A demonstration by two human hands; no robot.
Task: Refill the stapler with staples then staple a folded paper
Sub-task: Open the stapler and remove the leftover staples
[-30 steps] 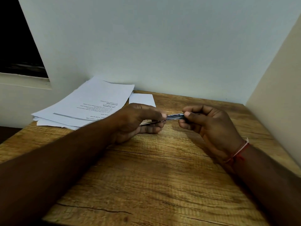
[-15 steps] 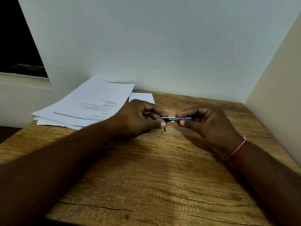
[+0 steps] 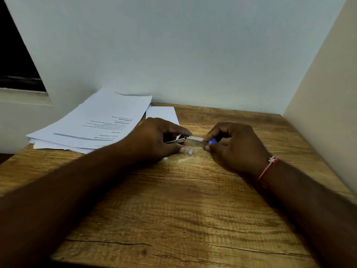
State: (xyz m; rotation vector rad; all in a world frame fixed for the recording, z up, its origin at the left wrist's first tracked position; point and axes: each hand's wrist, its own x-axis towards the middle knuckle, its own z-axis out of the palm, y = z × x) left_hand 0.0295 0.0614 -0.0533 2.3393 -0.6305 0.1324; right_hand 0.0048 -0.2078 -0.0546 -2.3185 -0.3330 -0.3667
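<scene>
on the table, left hand and right hand pinch the stapler just beside the paper stack.

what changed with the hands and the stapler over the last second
The right hand pulled the blue-tipped slide rightward out of the stapler, baring a metal strip between the hands. A small pale piece now lies on the table. The left hand still grips the stapler; the paper stack stayed put.

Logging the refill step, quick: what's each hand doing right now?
Left hand: closed, gripping the stapler.
Right hand: closed, pinching the blue tip at the stapler's other end.
</scene>
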